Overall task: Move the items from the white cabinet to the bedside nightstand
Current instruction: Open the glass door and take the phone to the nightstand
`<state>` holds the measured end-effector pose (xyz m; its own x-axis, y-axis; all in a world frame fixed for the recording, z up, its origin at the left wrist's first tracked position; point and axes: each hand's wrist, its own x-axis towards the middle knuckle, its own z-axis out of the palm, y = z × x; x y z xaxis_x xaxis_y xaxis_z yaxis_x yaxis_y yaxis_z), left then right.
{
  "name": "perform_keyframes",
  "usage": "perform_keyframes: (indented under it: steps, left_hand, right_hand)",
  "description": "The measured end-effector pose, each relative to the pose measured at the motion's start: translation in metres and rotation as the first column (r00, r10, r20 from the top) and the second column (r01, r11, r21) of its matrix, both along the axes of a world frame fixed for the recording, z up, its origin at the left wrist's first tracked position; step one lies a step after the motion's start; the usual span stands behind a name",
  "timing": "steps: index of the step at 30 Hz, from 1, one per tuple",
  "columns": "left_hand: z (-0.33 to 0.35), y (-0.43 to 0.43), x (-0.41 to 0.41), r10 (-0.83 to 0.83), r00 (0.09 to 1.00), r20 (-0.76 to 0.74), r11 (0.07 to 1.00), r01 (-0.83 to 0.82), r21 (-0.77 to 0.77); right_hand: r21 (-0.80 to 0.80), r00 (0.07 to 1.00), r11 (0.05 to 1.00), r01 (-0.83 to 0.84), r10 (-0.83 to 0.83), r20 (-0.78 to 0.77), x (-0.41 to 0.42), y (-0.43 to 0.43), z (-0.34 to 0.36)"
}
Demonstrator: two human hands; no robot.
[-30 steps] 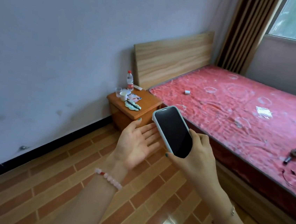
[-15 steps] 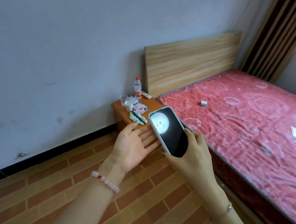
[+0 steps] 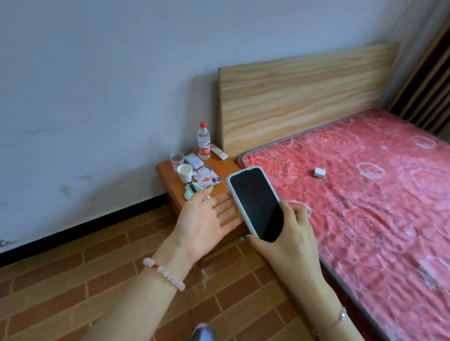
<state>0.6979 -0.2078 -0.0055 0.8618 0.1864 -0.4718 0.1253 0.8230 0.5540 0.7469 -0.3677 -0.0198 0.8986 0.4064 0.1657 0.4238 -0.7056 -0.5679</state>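
Note:
My right hand (image 3: 291, 242) grips a phone (image 3: 255, 201) in a pale green case by its lower end, dark screen facing up. Beside it my left hand (image 3: 204, 221) is held flat, palm up, fingertips under the phone's left edge. Both hover in front of the orange wooden nightstand (image 3: 225, 165) by the wall. On it stand a water bottle (image 3: 204, 141), a clear cup (image 3: 176, 161), a white paper cup (image 3: 184, 173), a grey pouch (image 3: 194, 161), a patterned card (image 3: 206, 176), a white stick-shaped item (image 3: 219, 151) and a pale green object (image 3: 192, 190), partly hidden by my left hand.
A bed with a red patterned mattress (image 3: 382, 192) and a wooden headboard (image 3: 301, 92) fills the right side. A small white box (image 3: 319, 172) lies on the mattress. Brick-patterned floor (image 3: 66, 292) runs along the wall, and my foot (image 3: 202, 340) shows at the bottom.
The nightstand has come closer and larger in view. The phone screen, lit half a second ago, is dark now. Both hands keep the same pose.

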Motion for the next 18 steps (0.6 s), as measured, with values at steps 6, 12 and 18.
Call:
perform_keyframes:
  steps: [6, 12, 18]
  left_hand:
    - [-0.026, 0.045, 0.079, -0.039, 0.998, -0.058, 0.999, 0.037, -0.031]
    - [-0.056, 0.108, 0.167, -0.001, 0.993, -0.119, 1.000, 0.000, -0.010]
    - [-0.098, 0.183, 0.234, -0.170, 0.964, -0.204, 0.985, 0.172, -0.010]
  right_hand:
    - [-0.034, 0.999, 0.999, 0.027, -0.029, -0.042, 0.076, 0.044, -0.026]
    - [-0.066, 0.993, 0.996, 0.063, -0.069, -0.091, 0.160, 0.117, -0.054]
    - [-0.101, 0.974, 0.993, 0.062, -0.083, -0.213, 0.231, 0.182, -0.088]
